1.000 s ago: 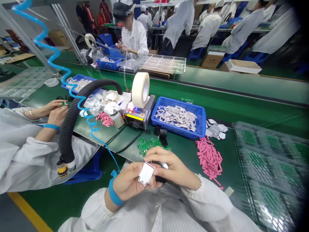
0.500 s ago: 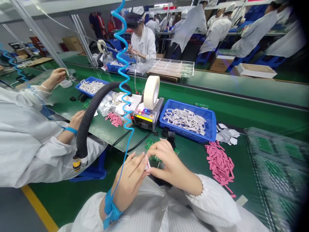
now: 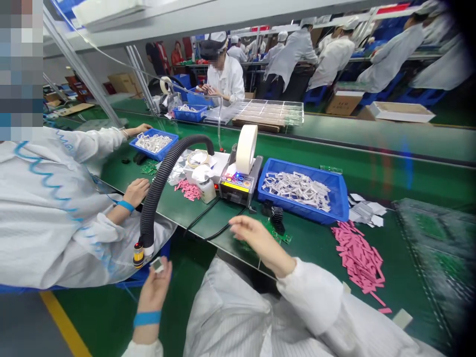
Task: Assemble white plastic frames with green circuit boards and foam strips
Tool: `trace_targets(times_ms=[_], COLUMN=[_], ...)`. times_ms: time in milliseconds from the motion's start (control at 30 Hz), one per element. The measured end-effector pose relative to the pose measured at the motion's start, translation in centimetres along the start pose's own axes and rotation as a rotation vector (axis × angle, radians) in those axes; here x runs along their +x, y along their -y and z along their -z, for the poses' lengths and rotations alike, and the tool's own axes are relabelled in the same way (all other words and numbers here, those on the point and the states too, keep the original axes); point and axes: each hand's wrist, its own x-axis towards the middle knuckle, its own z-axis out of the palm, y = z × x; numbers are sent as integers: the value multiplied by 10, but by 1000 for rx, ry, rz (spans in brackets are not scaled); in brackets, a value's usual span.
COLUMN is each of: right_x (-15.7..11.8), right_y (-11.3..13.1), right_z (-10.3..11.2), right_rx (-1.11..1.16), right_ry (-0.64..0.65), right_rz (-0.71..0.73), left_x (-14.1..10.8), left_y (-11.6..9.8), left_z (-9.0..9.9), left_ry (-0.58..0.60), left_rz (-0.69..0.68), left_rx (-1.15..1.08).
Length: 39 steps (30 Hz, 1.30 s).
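At lower left my left hand (image 3: 153, 285), with a blue band at the wrist, is closed on a small white-framed screen (image 3: 157, 266). It holds the piece just below the yellow-tipped nozzle (image 3: 138, 255) of a black corrugated hose (image 3: 158, 191), apart from it. My right hand (image 3: 258, 240) hovers by the table edge, fingers loosely stretched and nothing visible in them. Green circuit boards (image 3: 284, 238) lie partly hidden behind it. A blue bin (image 3: 340, 193) of white plastic frames (image 3: 295, 187) stands farther back.
A tape dispenser (image 3: 238, 191) with a large roll (image 3: 247, 148) and a white bottle (image 3: 206, 191) stand mid-table. To the right lie pink strips (image 3: 359, 258), white squares (image 3: 366, 210) and a clear tray (image 3: 412, 213) with boards. A co-worker's sleeve (image 3: 100, 144) is close on the left.
My hands have come apart. The left has moved left and down to the nozzle with the small screen; the right stays near the boards. The co-worker's far hand now reaches the other blue bin.
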Motion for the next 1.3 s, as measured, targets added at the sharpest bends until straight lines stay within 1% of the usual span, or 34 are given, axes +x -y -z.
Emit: trace_targets(times_ms=[33,100,167,233,300,433,500,533,600,667,700,733,800,867,900,967,1000,1033,1100,1200,1300], right_x=[8,24,38,48,54,62,67,70,71,65,57,45,15,-21,-39,-66,-76,-82,-86,-82,-76], right_y=[-2,-5,-6,-6,-5,-2,0,1,5,9,11,13,18,23,26,29,31,32,32,32,32], right_z=[5,12,14,9,3,-5,-5,-5,-3,-3,-3,-4,-5,-5,-5,-3,-1,1,5,11,15], right_rx=[68,193,296,381,450,544,569,577,582,573,563,550,508,328,131,-243,-393,-488,-604,-690,-700], right_ry=[-73,-200,-297,-375,-432,-494,-508,-509,-490,-440,-404,-364,-270,-130,-35,64,69,39,-49,-175,-266], right_rz=[-55,-154,-220,-246,-251,-248,-240,-233,-218,-194,-176,-154,-110,0,117,354,452,518,589,629,626], left_x=[7,13,14,14,14,12,6,0,-16,-37,-48,-58,-76,-90,-96,-106,-111,-115,-122,-127,-129], left_y=[-9,-23,-31,-35,-37,-39,-33,-26,-8,11,19,24,29,28,28,29,32,34,41,48,51], left_z=[10,21,23,21,19,19,15,11,-4,-29,-45,-62,-98,-130,-143,-163,-169,-174,-180,-184,-187], left_ry=[-20,-15,37,78,87,-14,-64,-73,-82,-73,-68,-62,-28,38,71,148,188,229,316,431,455], left_rz=[-27,-26,3,-3,-19,1,18,42,129,244,349,413,487,528,541,575,594,614,657,686,665], left_rx=[-50,-120,-213,-308,-351,-299,-274,-260,-222,-188,-171,-170,-187,-198,-190,-170,-159,-149,-137,-144,-142])
